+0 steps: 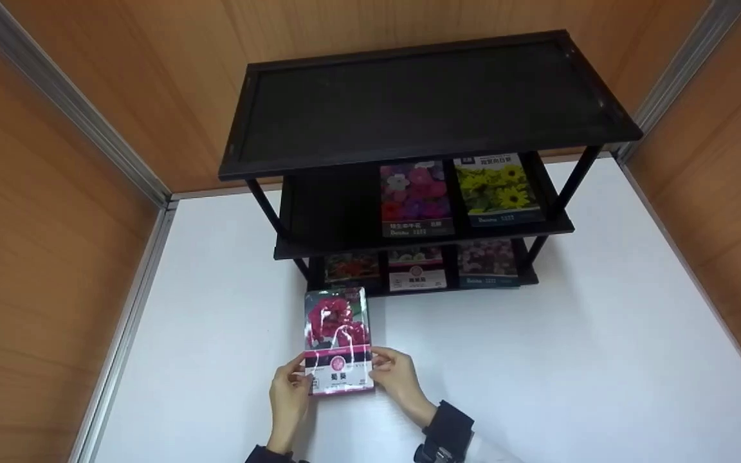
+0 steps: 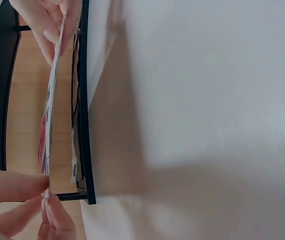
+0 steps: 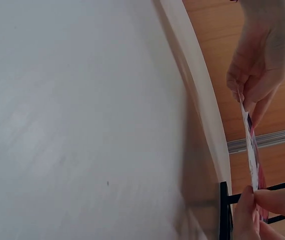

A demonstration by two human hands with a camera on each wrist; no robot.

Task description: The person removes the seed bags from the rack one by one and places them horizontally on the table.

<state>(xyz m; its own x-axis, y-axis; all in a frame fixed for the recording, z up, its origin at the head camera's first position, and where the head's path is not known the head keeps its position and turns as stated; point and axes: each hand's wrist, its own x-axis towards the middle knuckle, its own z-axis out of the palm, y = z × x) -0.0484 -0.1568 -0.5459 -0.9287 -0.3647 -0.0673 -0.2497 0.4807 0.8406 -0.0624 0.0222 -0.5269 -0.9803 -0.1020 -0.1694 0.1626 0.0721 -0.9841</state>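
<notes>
A glossy flower seed packet, with dark pink blooms above a white label band, is held up in front of the black shelf. My left hand pinches its lower left edge between thumb and fingers. On the opposite edge, my right hand pinches the packet the same way. Both wrist views show the packet nearly edge-on, with thumb and fingertips on either side of it. In the head view its top edge overlaps the front of the shelf's lowest tier.
The black three-tier shelf stands on the white table. Its middle tier bears a pink-and-purple flower packet and a yellow flower packet. Several more packets lie on the lowest tier. Wooden panels enclose the table.
</notes>
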